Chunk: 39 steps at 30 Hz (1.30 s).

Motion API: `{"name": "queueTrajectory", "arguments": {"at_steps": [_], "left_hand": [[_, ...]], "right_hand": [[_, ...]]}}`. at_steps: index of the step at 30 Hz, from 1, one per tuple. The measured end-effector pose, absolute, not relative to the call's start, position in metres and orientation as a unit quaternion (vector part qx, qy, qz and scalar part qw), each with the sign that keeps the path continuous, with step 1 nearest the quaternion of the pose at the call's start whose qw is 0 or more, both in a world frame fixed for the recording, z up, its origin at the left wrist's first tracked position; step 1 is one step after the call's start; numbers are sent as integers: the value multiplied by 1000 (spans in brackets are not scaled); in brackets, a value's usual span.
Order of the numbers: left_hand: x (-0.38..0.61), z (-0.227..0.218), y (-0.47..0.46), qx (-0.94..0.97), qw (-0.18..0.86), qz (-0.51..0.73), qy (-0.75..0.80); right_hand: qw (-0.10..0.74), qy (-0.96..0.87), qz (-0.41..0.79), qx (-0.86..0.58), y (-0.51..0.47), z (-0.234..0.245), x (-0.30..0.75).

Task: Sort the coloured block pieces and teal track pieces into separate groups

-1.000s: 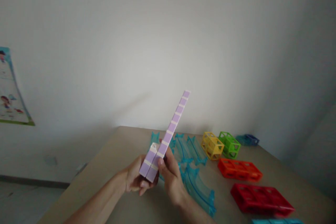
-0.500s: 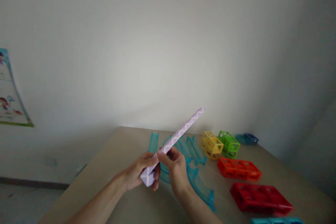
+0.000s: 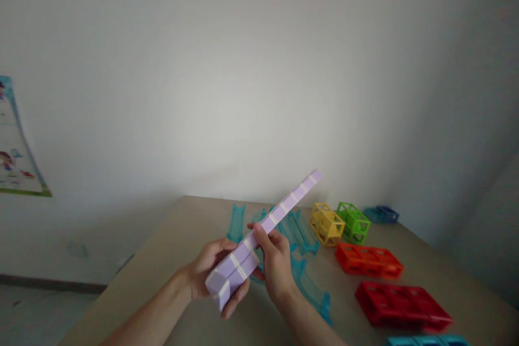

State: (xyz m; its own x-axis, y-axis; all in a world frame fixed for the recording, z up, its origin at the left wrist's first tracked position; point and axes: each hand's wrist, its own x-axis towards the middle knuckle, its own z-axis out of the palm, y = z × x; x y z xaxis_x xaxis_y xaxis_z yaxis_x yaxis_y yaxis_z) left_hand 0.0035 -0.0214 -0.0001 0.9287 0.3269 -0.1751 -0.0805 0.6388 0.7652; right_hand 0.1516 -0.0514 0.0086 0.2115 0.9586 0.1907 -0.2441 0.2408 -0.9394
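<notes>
A long lilac bar with white stripes (image 3: 287, 204) slants up and away to the right, over the table. Its near end looks broad and block-like, and the far end narrower. My left hand (image 3: 213, 265) is closed around the near end, thumb on the upper side and fingers curling beneath. Near the middle of the bar, my right hand (image 3: 273, 259) grips it with the thumb on top; its other fingers are partly hidden. Below and behind the hands lie translucent teal track pieces (image 3: 310, 284), straight and curved, partly covered by the bar and hands.
On the table (image 3: 174, 243), to the right, stand yellow (image 3: 326, 224) and green (image 3: 353, 223) open frame blocks. Nearer are an orange block row (image 3: 368, 261), a red one (image 3: 403, 305) and a blue one (image 3: 427, 341). A dark blue piece (image 3: 388, 214) sits farther back, near the wall (image 3: 243, 92).
The lilac bar has turned about its length, showing a broader striped face and a larger near end. My left hand has shifted its hold slightly; my right hand remains near the middle.
</notes>
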Motion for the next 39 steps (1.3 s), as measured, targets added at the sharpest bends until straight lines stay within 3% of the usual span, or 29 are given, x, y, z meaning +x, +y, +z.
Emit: {"name": "queueTrajectory", "arguments": {"at_steps": [4,10,18,32,39], "left_hand": [[1,2,-24,417,892,111,135],[-1,7,-27,428,893,113,79],[-4,0,-27,423,900,89,60],[-1,-7,-25,423,902,-12,92],[4,-9,-21,440,892,91,47]], "right_hand": [[688,-431,452,-370,-53,8,153],[680,-446,537,-223,-58,15,152],[665,-466,550,-196,-56,12,150],[641,-460,500,-356,-55,4,145],[659,-511,459,-306,-55,13,153]]}}
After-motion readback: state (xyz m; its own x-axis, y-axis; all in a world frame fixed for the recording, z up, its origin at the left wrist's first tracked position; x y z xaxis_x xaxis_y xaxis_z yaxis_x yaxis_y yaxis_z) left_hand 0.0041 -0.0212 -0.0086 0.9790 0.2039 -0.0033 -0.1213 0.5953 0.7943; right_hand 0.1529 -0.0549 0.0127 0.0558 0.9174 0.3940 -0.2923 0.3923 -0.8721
